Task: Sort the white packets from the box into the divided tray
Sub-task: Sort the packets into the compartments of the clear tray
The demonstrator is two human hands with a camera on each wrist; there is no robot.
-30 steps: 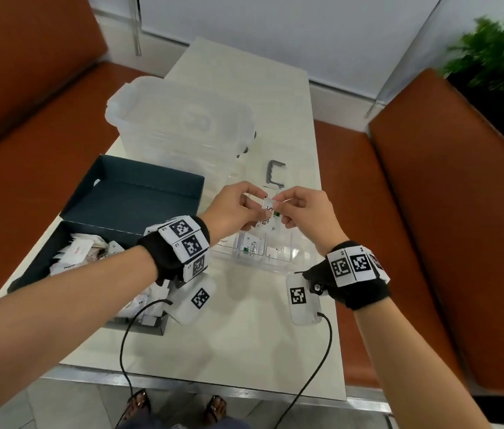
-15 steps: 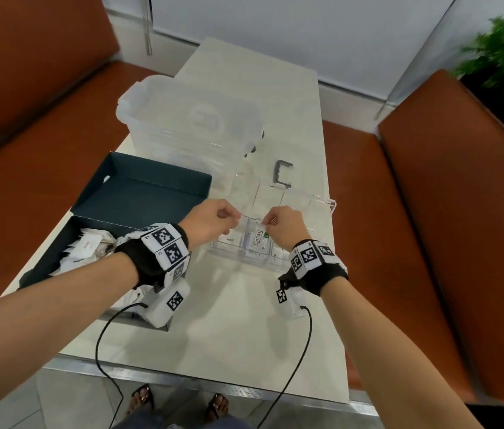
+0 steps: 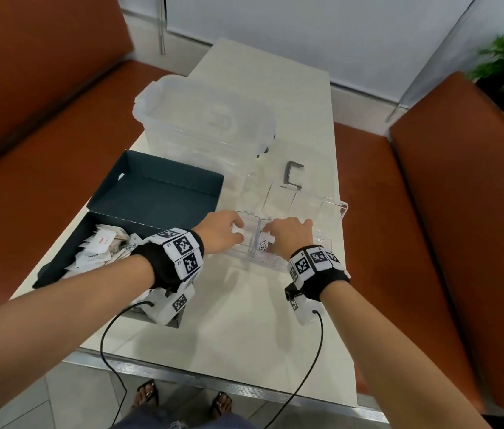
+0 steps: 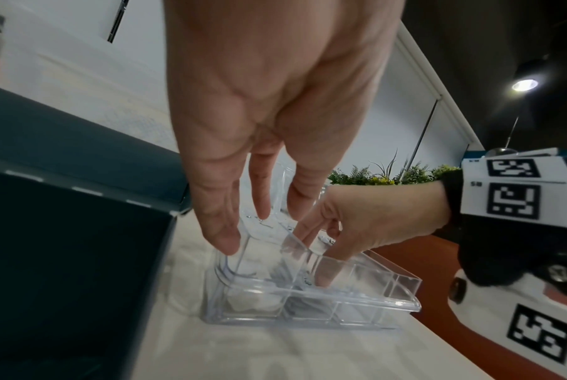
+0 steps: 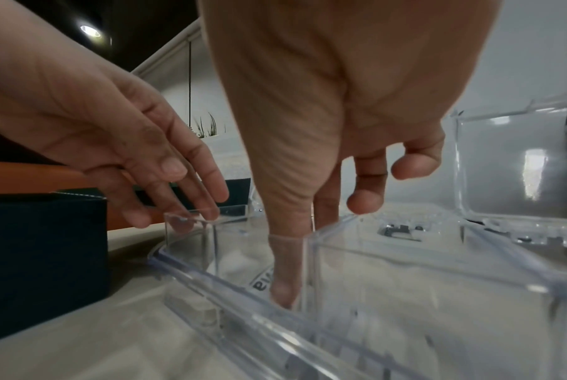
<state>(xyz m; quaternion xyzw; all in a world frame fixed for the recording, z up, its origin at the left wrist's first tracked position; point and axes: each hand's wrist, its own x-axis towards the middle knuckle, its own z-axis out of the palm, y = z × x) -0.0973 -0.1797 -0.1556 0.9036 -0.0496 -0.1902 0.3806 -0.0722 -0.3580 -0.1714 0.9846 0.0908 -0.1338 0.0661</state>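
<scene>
Near the middle of the head view, both hands reach down into the clear divided tray point(image 3: 335, 209), which sits on the pale table point(image 3: 238, 320). The right hand point(image 3: 287, 236) has its thumb and a finger lowered into a near compartment around a white packet point(image 3: 264, 244) printed with dark letters; whether they actually pinch it cannot be told, and its other two fingers curl loosely above the tray's rim. The left hand point(image 3: 221, 232) hovers just left of it with fingers fairly straight and slightly spread, the tips at the tray's left wall, holding nothing. At the left of the frame the dark box point(image 3: 157, 193) lies open, with more white packets point(image 3: 102, 249) heaped in its near half. A translucent lidded container point(image 3: 204, 119) stands toward the top of the table, and a small grey clip point(image 3: 294, 174) lies just beyond the tray.
</scene>
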